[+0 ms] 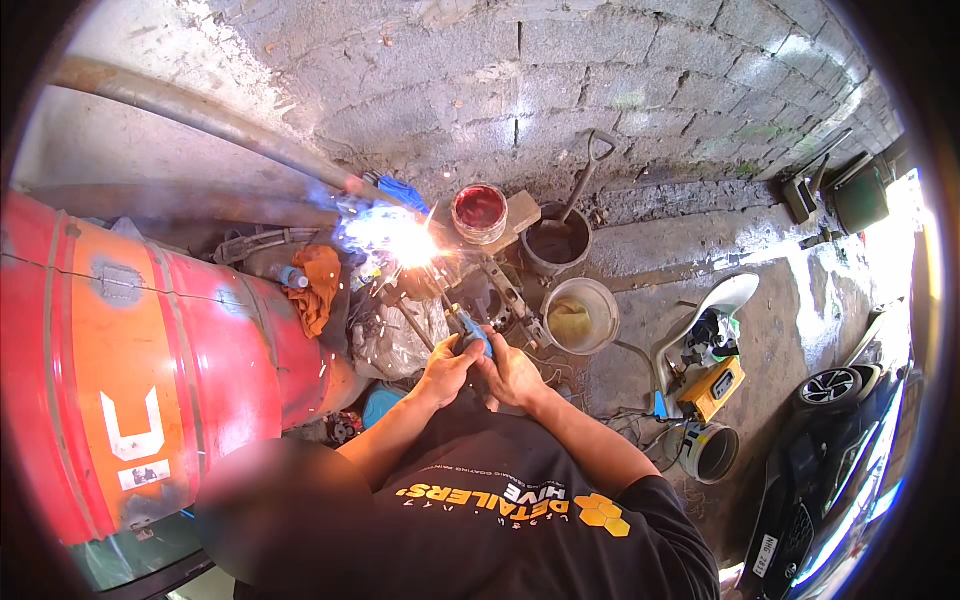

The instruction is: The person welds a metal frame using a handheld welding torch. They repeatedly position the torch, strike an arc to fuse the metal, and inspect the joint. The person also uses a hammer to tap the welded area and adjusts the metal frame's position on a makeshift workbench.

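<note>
My left hand and my right hand meet low in the middle, both closed round a blue-handled welding tool. Its brass-coloured front end points up and left. Just beyond it, a white-blue welding arc throws sparks; the glare hides the tool's far tip and the work there. Right of the arc stands a red-lined open can. Crumpled clear plastic lies left of my hands, and metal parts lie ahead of them.
A large red-and-orange cylinder fills the left side, with an orange cloth on it. To the right are a dark bucket holding a shovel, a whitish bucket, a yellow box and a dark car. A block wall stands behind.
</note>
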Motion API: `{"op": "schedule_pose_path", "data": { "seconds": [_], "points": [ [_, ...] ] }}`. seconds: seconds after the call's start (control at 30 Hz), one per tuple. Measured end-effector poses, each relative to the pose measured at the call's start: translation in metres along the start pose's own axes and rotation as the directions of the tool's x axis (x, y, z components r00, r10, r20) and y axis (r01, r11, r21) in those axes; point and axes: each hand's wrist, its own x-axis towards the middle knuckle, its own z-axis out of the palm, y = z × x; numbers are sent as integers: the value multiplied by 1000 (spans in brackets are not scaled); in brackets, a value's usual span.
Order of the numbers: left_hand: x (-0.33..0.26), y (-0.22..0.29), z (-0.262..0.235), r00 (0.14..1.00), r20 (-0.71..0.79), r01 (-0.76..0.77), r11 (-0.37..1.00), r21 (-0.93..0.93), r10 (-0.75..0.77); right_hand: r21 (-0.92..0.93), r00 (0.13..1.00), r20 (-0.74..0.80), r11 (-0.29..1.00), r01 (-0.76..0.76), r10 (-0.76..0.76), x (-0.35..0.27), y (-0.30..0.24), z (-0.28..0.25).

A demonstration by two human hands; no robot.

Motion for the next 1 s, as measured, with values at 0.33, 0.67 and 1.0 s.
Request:
{"op": "schedule_pose_path", "data": {
  "seconds": [0.33, 0.67, 1.0],
  "points": [
    [3, -8, -7, 999, -37, -3, 1000, 15, 4, -34, 998, -26, 998, 51, -51, 1, 6, 3],
    [2, 0, 1, 997, -70, -18, 999, 29, 20, -23, 998, -31, 998, 52, -53, 1, 4, 3],
    [-3, 11, 8, 999, -32, 24, 1000, 15, -24, -29, 995, -71, 997, 68, -70, 2, 8, 6]
  ]
}}
